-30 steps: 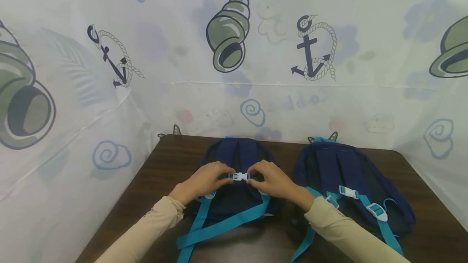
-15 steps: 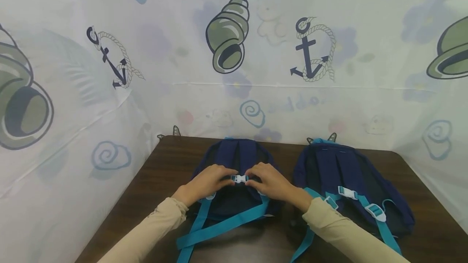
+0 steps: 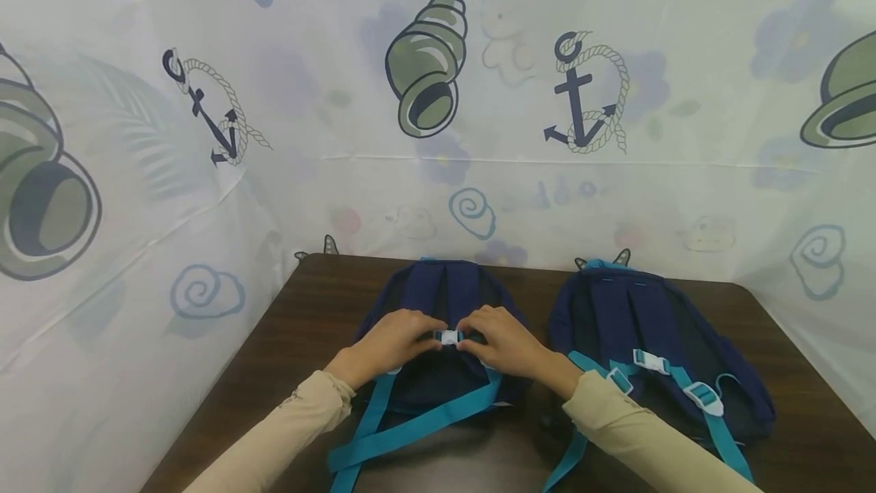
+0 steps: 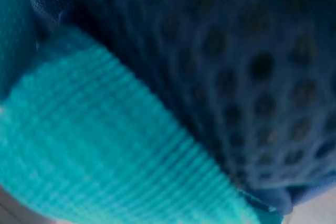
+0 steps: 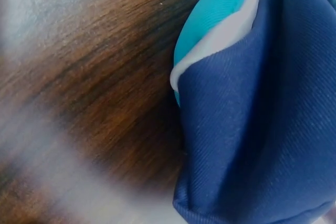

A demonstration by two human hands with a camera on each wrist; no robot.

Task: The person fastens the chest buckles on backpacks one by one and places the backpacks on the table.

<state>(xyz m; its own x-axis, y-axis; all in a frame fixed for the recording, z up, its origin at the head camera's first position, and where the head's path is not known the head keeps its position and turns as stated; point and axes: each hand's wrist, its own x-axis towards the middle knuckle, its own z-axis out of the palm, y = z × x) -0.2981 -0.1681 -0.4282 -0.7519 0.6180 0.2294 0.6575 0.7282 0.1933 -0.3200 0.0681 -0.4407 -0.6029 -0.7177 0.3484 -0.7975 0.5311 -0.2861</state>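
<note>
Two navy backpacks lie strap side up on a dark wooden table (image 3: 287, 341). On the left backpack (image 3: 438, 287) my left hand (image 3: 391, 341) and right hand (image 3: 498, 341) pinch the two ends of a small white chest-strap buckle (image 3: 449, 338) between them. Teal shoulder straps (image 3: 411, 424) run from under my hands toward me. The left wrist view shows only blurred teal webbing (image 4: 105, 150) and navy mesh (image 4: 236, 77). In the right wrist view there is navy fabric (image 5: 262, 119) with a teal edge over the wood.
The right backpack (image 3: 657, 341) lies beside the first, its teal straps and white buckle (image 3: 650, 361) closed across it. A white curtain (image 3: 438, 97) printed with shells and anchors hangs close behind and along both sides of the table.
My hands have drawn closer together over the buckle, so less of the white buckle shows between my fingers than a second ago.
</note>
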